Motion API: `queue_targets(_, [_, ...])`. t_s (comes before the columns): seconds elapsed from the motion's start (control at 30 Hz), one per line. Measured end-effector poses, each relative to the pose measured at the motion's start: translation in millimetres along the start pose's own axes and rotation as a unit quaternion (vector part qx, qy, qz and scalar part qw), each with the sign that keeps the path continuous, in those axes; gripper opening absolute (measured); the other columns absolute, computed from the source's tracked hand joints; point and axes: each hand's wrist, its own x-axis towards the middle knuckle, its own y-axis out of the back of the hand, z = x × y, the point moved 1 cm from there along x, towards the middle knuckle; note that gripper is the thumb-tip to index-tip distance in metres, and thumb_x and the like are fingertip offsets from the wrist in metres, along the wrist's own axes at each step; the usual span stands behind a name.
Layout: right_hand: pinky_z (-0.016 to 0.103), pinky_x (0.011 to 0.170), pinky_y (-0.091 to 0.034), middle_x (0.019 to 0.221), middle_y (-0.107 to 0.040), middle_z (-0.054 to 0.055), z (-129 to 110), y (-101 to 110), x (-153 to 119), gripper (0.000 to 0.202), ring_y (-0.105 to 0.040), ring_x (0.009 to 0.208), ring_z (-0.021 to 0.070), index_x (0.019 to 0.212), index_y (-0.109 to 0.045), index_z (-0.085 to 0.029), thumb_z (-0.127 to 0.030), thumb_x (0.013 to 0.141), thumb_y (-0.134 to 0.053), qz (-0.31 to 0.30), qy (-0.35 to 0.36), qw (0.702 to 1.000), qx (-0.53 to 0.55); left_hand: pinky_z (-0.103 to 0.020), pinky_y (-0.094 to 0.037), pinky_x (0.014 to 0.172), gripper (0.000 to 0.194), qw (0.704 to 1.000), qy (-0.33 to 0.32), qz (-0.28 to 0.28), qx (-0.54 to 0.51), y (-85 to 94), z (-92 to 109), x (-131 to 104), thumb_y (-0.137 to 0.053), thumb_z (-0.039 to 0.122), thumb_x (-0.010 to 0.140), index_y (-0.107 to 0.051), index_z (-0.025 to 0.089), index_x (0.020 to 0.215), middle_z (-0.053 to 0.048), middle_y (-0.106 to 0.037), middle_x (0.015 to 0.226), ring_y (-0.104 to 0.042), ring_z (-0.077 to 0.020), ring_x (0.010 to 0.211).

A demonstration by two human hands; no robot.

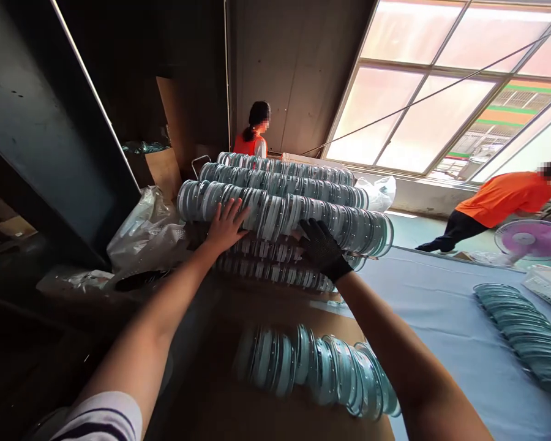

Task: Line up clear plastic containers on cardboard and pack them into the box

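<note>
A long row of round glass lids, standing on edge face to face, lies across the top front of a stack. My bare left hand rests on the left half of this row, fingers spread over the rims. On the right half lies my right hand in a dark glove, its fingers stretched along the lids. Neither hand is wrapped round a lid. Beneath my wrists, nearer to me, another row of glass lids leans unevenly on a brown cardboard surface.
More lid rows stand behind and below the front one. Overlapping lids lie on the pale blue tabletop at right. Clear plastic bags sit at left. Two people in orange and a pink fan are beyond.
</note>
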Motion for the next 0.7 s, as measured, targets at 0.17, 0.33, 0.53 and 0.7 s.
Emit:
queue_targets(0.17, [0.06, 0.116, -0.028, 0.15, -0.051, 0.009, 6.8, 9.2, -31.1, 0.042, -0.038, 0.141, 0.0349, 0.134, -0.059, -0.026, -0.032, 0.093, -0.055, 0.041, -0.058, 0.997, -0.028, -0.062, -0.012, 0.123, 0.064, 0.989, -0.142, -0.024, -0.025, -0.8, 41.5, -21.6, -0.059, 0.035, 0.094, -0.039, 0.035, 0.154, -0.008, -0.03, 0.164, -0.019, -0.0348, 0.154])
queue_targets(0.33, [0.045, 0.09, -0.047, 0.113, -0.068, 0.015, 23.3, 10.7, -76.1, 0.029, -0.059, 0.103, 0.0302, 0.107, -0.07, -0.018, -0.033, 0.096, -0.048, 0.06, -0.239, 0.968, -0.045, -0.053, -0.02, 0.125, 0.061, 0.965, -0.246, -0.064, -0.064, -17.9, 73.3, -23.0, -0.055, 0.033, 0.096, -0.038, 0.032, 0.155, -0.006, -0.035, 0.163, -0.028, -0.0308, 0.152])
queue_targets(0.53, [0.043, 0.095, -0.047, 0.118, -0.066, 0.014, 40.9, 10.5, -82.3, 0.032, -0.056, 0.109, 0.0298, 0.117, -0.067, -0.015, -0.027, 0.091, -0.052, 0.03, -0.207, 0.978, 0.011, -0.053, -0.022, 0.124, 0.06, 0.972, -0.214, -0.069, -0.072, -23.1, 87.1, 6.0, -0.055, 0.035, 0.096, -0.043, 0.021, 0.153, -0.012, -0.033, 0.163, -0.025, -0.033, 0.152])
queue_targets(0.7, [0.051, 0.111, -0.037, 0.136, -0.056, 0.018, 65.1, 20.4, -118.5, 0.051, -0.048, 0.129, 0.0331, 0.135, -0.055, -0.014, -0.042, 0.093, -0.051, 0.171, -0.363, 0.916, -0.011, -0.057, -0.019, 0.124, 0.051, 0.973, -0.184, -0.031, -0.133, -7.8, 70.1, -19.1, -0.054, 0.036, 0.096, -0.05, 0.03, 0.147, -0.009, -0.037, 0.161, -0.026, -0.0333, 0.152])
